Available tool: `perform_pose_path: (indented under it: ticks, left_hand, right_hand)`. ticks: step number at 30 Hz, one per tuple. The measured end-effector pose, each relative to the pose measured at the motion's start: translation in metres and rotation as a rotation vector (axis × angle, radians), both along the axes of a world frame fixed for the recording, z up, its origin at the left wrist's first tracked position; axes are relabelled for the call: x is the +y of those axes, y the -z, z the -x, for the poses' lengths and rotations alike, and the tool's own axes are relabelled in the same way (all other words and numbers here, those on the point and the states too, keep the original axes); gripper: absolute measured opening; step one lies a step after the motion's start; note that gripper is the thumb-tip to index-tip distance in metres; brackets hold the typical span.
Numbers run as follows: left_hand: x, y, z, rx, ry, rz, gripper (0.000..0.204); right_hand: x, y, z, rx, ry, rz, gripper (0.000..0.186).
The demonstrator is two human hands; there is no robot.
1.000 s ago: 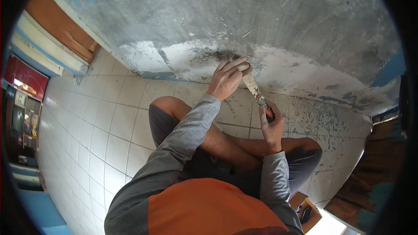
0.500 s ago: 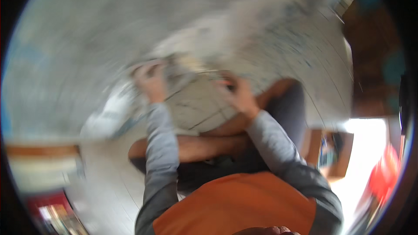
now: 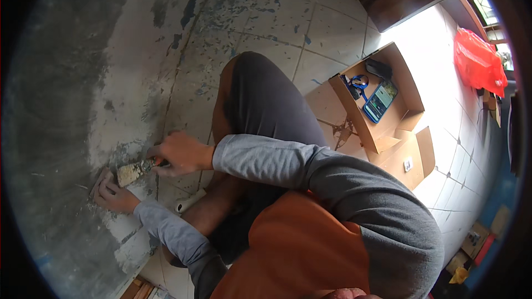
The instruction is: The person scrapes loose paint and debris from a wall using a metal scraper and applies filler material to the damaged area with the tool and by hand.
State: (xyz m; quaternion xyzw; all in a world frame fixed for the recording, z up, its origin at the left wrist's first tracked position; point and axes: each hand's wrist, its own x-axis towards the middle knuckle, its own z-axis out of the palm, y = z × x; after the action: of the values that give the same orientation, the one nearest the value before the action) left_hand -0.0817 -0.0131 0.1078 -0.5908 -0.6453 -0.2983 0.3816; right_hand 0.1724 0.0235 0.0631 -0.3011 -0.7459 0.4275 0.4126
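Observation:
My right hand [image 3: 180, 154] is closed round the orange handle of a putty knife [image 3: 131, 173]. Its broad blade is crusted with pale putty and points left toward my left hand. Close to the grey wall [image 3: 61, 105], my left hand [image 3: 115, 197] has its fingers bent round a thin, flat greyish piece [image 3: 100, 178]. Most of that piece is hidden by the fingers, so its kind is unclear. The putty knife's blade end is right beside the left fingers; whether they touch I cannot tell. A rough whitish patch [image 3: 124, 77] runs up the lower wall.
Blue paint flakes [image 3: 233, 14] litter the tiled floor along the wall. A white tube-like thing [image 3: 191, 200] lies beside my bent leg. To the right stands an open cardboard box [image 3: 411, 86] with a phone [image 3: 380, 101] and a blue cable inside. A red plastic bag [image 3: 477, 62] is farther right.
The view has swung, so the wall now stands on the left and the box shows fully. My hands have come together; the putty knife's blade is now beside my left fingers.

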Motion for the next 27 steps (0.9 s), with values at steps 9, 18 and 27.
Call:
perform_pose_path:
  ticks: [9,18,27]
  left_hand:
    - [0.015,-0.019,-0.021,0.069,-0.183,-0.094,0.019]
    - [0.016,-0.023,-0.006,0.236,-0.188,0.028,0.022]
    - [0.009,0.007,-0.008,0.343,-0.106,-0.061,0.035]
  right_hand:
    - [0.005,-0.005,-0.003,-0.048,-0.027,-0.074,0.034]
    - [0.005,-0.005,-0.006,0.053,-0.004,-0.062,0.037]
    - [0.001,-0.003,-0.002,0.031,-0.010,-0.090,0.037]
